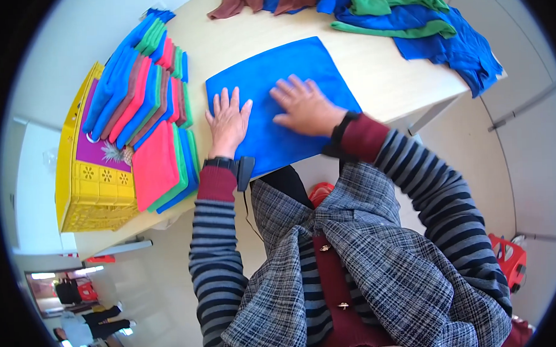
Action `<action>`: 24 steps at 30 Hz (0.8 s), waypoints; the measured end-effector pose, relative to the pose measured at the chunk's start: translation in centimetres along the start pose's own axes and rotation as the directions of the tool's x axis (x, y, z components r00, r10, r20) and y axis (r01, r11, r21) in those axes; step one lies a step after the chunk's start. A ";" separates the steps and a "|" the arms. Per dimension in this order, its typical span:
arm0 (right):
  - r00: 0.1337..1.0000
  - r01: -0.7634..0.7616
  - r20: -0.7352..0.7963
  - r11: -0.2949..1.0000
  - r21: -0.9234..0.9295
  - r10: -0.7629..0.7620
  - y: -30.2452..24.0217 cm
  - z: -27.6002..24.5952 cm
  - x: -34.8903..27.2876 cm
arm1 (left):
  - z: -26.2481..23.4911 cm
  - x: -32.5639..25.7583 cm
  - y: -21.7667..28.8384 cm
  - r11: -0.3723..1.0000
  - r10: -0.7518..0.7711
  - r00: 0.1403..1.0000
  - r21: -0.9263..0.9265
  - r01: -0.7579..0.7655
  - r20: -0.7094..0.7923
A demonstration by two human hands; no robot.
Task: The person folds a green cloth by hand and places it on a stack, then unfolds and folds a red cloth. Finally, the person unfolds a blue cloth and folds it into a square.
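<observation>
A blue cloth (264, 137) lies spread out flat on the table in front of me, its near edge at the table's front edge. My left hand (228, 123) rests on its left side, palm down with fingers spread. Over the cloth's middle right, my right hand (306, 106) lies with fingers apart, slightly blurred. Neither hand grips anything. Left of the cloth are stacks of folded cloths (158, 171) in red, green, blue and brown.
A yellow plastic basket (104, 195) stands at the left, beside the folded stacks. Loose blue and green cloths (401, 22) are heaped at the far right of the pale table (403, 86), and brown ones (247, 2) at the back. Another person (90, 325) appears far off, lower left.
</observation>
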State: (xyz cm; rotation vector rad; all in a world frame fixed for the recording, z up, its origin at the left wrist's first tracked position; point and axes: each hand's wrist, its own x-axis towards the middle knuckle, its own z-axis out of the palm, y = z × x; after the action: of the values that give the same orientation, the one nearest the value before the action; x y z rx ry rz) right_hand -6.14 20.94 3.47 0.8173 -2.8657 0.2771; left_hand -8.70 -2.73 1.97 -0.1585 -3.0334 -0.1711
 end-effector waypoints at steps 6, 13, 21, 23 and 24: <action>0.989 -0.118 -0.085 0.993 0.029 0.120 -1.6 1.8 -2.0 | 0.6 -3.1 0.2 0.999 0.001 1.000 -0.051 -0.003 -0.024; 0.950 -0.289 -0.130 0.957 -0.022 0.284 3.1 0.9 -5.3 | 0.5 -4.2 -0.5 0.998 -0.015 1.000 -0.062 0.013 -0.026; 0.895 -0.420 -0.181 0.906 -0.041 0.407 9.4 -0.7 -9.9 | 1.0 -3.8 0.2 0.997 0.000 0.999 -0.081 -0.004 -0.054; 0.894 -0.428 -0.168 0.903 -0.043 0.416 9.6 -1.7 -9.7 | 0.4 -3.6 0.1 0.997 -0.006 0.997 -0.080 0.000 -0.077; 0.891 -0.440 -0.144 0.897 -0.043 0.430 9.0 -2.4 -9.5 | -0.1 -4.2 0.3 0.998 -0.010 0.996 -0.067 0.004 -0.089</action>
State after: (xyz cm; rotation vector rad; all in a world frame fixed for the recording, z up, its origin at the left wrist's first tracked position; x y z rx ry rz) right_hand -2.78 33.78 2.73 0.1229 -2.8787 0.2591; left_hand -4.47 -2.83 1.64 -0.1415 -2.9409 -0.2727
